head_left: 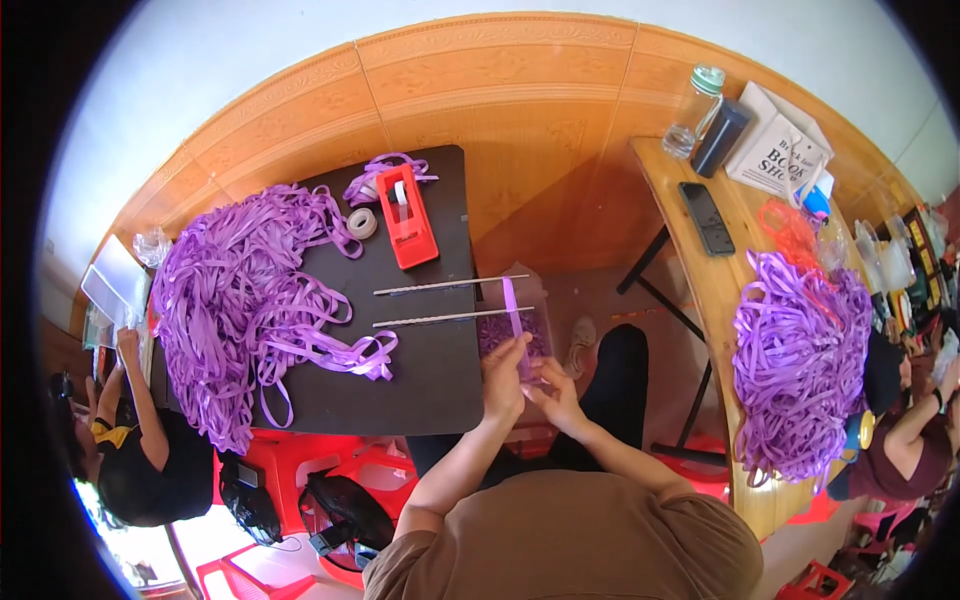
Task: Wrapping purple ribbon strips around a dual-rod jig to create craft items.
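My left hand [503, 377] and my right hand [556, 393] are close together at the right edge of a dark table [430, 385]. Both pinch a short purple ribbon strip [513, 310] that stands up from my fingers. Just behind my hands is a clear bin [520, 335] holding purple pieces. Two thin silver rods [450, 301] lie across the table and reach over the bin. A big heap of purple ribbon [235, 300] covers the table's left side.
A red tape dispenser [405, 218] and a tape roll [362, 222] sit at the table's far end. A wooden table [700, 280] on the right bears another purple ribbon heap [800, 365], a phone [706, 217], a bottle [694, 110]. Other people sit left and right. Red stools [300, 465] stand below.
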Demonstrator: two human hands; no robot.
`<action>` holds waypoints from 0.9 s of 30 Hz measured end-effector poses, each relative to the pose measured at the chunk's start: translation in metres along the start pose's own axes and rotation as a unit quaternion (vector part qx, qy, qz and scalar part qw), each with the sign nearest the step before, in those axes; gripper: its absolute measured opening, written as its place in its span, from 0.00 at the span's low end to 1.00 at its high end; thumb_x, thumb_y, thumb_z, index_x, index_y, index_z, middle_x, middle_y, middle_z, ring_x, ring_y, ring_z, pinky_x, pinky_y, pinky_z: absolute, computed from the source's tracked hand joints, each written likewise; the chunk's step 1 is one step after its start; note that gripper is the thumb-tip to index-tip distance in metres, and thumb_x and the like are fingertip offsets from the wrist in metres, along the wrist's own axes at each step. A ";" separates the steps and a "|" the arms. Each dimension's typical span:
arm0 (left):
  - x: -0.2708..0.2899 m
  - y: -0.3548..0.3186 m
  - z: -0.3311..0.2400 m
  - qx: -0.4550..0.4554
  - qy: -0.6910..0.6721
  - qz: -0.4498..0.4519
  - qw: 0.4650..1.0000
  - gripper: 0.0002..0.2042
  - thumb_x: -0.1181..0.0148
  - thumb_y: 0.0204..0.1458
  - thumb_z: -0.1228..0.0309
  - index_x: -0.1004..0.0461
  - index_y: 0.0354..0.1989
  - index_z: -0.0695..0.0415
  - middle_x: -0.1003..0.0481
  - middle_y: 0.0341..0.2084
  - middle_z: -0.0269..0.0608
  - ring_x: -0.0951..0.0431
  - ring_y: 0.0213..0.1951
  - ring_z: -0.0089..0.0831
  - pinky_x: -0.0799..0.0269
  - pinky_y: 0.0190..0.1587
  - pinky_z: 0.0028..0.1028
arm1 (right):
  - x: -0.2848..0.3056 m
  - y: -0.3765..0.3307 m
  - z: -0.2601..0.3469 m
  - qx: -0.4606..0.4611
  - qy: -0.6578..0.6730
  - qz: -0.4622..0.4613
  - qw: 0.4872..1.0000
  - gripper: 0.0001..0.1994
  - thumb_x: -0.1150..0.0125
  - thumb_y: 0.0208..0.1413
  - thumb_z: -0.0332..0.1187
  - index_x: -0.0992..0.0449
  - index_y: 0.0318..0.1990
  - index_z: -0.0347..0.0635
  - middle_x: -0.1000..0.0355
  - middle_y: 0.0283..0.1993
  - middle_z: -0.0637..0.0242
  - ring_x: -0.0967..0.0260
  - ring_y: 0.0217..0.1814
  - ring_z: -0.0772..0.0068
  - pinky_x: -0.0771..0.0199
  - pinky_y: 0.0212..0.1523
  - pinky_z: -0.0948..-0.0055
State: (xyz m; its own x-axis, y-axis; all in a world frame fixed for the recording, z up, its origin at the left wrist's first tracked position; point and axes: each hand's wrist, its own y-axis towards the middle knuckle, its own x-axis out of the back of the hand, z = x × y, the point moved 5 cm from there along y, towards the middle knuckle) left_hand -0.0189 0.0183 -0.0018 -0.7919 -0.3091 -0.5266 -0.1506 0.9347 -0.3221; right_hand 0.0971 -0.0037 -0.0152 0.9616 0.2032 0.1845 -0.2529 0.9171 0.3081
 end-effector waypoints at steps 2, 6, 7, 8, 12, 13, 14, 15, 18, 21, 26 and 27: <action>0.003 -0.001 0.003 -0.005 0.004 0.005 1.000 0.10 0.45 0.57 0.71 0.24 0.43 0.63 0.23 0.39 0.38 0.27 0.43 0.23 0.34 0.47 0.22 | -0.006 -0.008 0.004 -0.042 0.052 0.009 0.998 0.16 0.39 0.45 0.18 0.28 0.44 0.36 0.34 0.47 0.63 0.36 0.53 0.71 0.37 0.52 0.75; 0.003 -0.019 0.006 -0.041 0.038 -0.012 0.998 0.11 0.45 0.58 0.71 0.27 0.47 0.63 0.24 0.40 0.40 0.27 0.44 0.26 0.33 0.50 0.26 | -0.015 -0.028 -0.009 -0.129 0.218 0.023 0.967 0.17 0.41 0.47 0.17 0.28 0.47 0.36 0.34 0.49 0.67 0.37 0.54 0.73 0.39 0.52 0.76; 0.006 -0.027 0.006 -0.040 0.056 -0.011 0.998 0.10 0.46 0.58 0.72 0.26 0.44 0.63 0.24 0.38 0.40 0.26 0.42 0.25 0.32 0.47 0.24 | -0.017 -0.030 -0.010 -0.128 0.275 0.029 0.953 0.18 0.42 0.47 0.17 0.27 0.48 0.37 0.34 0.50 0.68 0.37 0.55 0.74 0.39 0.52 0.76; 0.008 -0.033 0.005 -0.040 0.056 -0.010 0.998 0.10 0.46 0.58 0.72 0.26 0.44 0.63 0.24 0.38 0.40 0.26 0.42 0.25 0.32 0.47 0.24 | -0.017 -0.033 -0.010 -0.113 0.276 0.037 0.954 0.20 0.43 0.48 0.17 0.28 0.51 0.38 0.35 0.53 0.67 0.38 0.57 0.74 0.39 0.53 0.75; 0.010 -0.049 0.004 -0.043 0.071 0.020 0.996 0.09 0.47 0.59 0.72 0.25 0.41 0.64 0.22 0.31 0.40 0.23 0.32 0.23 0.27 0.38 0.22 | -0.016 -0.037 -0.013 -0.143 0.303 0.054 0.941 0.21 0.44 0.49 0.17 0.28 0.52 0.39 0.35 0.55 0.67 0.39 0.58 0.74 0.40 0.55 0.74; 0.008 -0.052 0.002 -0.048 0.065 0.031 0.996 0.08 0.47 0.59 0.73 0.25 0.39 0.65 0.22 0.32 0.40 0.23 0.33 0.23 0.28 0.39 0.22 | -0.016 -0.035 -0.010 -0.144 0.302 0.064 0.940 0.23 0.47 0.47 0.16 0.29 0.54 0.40 0.35 0.55 0.68 0.39 0.58 0.74 0.40 0.55 0.74; 0.007 -0.054 0.001 -0.052 0.060 0.042 0.996 0.07 0.46 0.58 0.73 0.24 0.38 0.65 0.22 0.32 0.39 0.24 0.33 0.23 0.29 0.39 0.21 | -0.016 -0.034 -0.007 -0.144 0.300 0.072 0.940 0.25 0.49 0.46 0.15 0.29 0.55 0.41 0.35 0.54 0.70 0.40 0.59 0.75 0.40 0.54 0.74; 0.008 -0.055 0.001 -0.052 0.059 0.042 0.996 0.07 0.46 0.58 0.73 0.24 0.38 0.65 0.22 0.32 0.39 0.24 0.33 0.23 0.29 0.39 0.21 | -0.017 -0.034 -0.003 -0.145 0.300 0.073 0.940 0.25 0.49 0.46 0.15 0.29 0.55 0.41 0.35 0.54 0.70 0.40 0.59 0.75 0.40 0.54 0.74; 0.014 -0.054 0.006 -0.053 0.025 0.043 0.997 0.07 0.46 0.58 0.74 0.23 0.37 0.64 0.22 0.31 0.38 0.24 0.34 0.21 0.29 0.40 0.20 | -0.013 -0.028 0.013 -0.138 0.250 0.045 0.957 0.19 0.45 0.49 0.17 0.28 0.51 0.36 0.35 0.54 0.64 0.38 0.57 0.71 0.40 0.56 0.74; 0.022 -0.050 0.009 -0.104 0.097 0.020 0.990 0.08 0.46 0.58 0.73 0.22 0.37 0.63 0.23 0.30 0.36 0.25 0.34 0.20 0.32 0.41 0.19 | 0.003 -0.011 0.036 -0.064 0.184 -0.004 0.981 0.15 0.45 0.49 0.17 0.26 0.46 0.35 0.32 0.49 0.61 0.34 0.52 0.69 0.35 0.52 0.74; 0.022 -0.053 0.006 -0.085 0.093 0.011 0.992 0.07 0.44 0.57 0.73 0.21 0.38 0.61 0.22 0.28 0.35 0.26 0.31 0.18 0.32 0.37 0.18 | 0.023 0.030 0.077 0.209 -0.235 -0.112 0.943 0.18 0.37 0.36 0.19 0.24 0.40 0.42 0.30 0.41 0.59 0.32 0.40 0.58 0.34 0.37 0.64; 0.022 -0.055 0.004 -0.085 0.093 0.011 0.992 0.07 0.44 0.57 0.73 0.21 0.38 0.61 0.22 0.28 0.35 0.26 0.31 0.18 0.32 0.37 0.18 | 0.024 0.036 0.084 0.248 -0.277 -0.085 0.925 0.20 0.36 0.34 0.21 0.23 0.40 0.43 0.30 0.42 0.60 0.32 0.40 0.59 0.36 0.37 0.64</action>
State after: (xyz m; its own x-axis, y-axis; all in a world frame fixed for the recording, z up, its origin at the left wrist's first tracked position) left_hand -0.0256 -0.0407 0.0013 -0.8890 -0.2655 -0.3730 -0.2174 0.9618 -0.1665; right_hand 0.1017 0.0053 0.0790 0.8248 -0.2617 0.5012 -0.2531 0.6217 0.7412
